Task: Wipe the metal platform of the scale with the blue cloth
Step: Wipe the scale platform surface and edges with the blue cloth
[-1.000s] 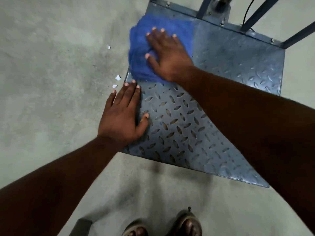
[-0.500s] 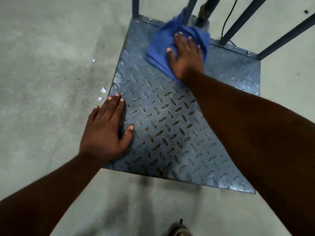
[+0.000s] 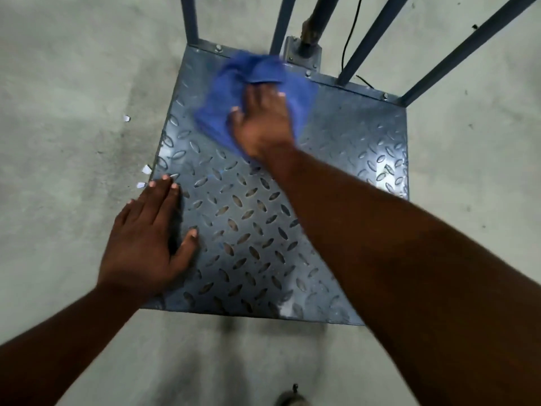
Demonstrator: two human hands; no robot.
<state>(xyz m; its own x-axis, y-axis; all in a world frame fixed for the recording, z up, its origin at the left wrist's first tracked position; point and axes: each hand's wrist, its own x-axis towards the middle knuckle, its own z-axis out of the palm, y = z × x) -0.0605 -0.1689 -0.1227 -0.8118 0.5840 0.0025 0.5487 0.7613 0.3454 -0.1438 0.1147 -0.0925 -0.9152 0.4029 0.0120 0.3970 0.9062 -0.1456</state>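
The scale's metal platform [image 3: 336,183] is a grey-blue diamond-tread plate lying on the concrete floor. A crumpled blue cloth [image 3: 222,92] lies on its far middle part, close to the back rail. My right hand [image 3: 262,124] presses flat on the cloth, fingers pointing away from me and partly blurred. My left hand [image 3: 149,241] rests flat on the platform's near left edge, fingers straight, thumb spread onto the tread.
Blue metal uprights [image 3: 377,39] and a dark post [image 3: 320,22] rise from the platform's back edge, with a black cable [image 3: 349,33] behind. Small white scraps [image 3: 145,169] lie on the floor left of the platform. A shoe tip [image 3: 291,398] shows at the bottom.
My right hand slid the cloth from the far left corner to the right along the back edge, then slightly back toward the middle. My left hand stayed planted on the left edge.
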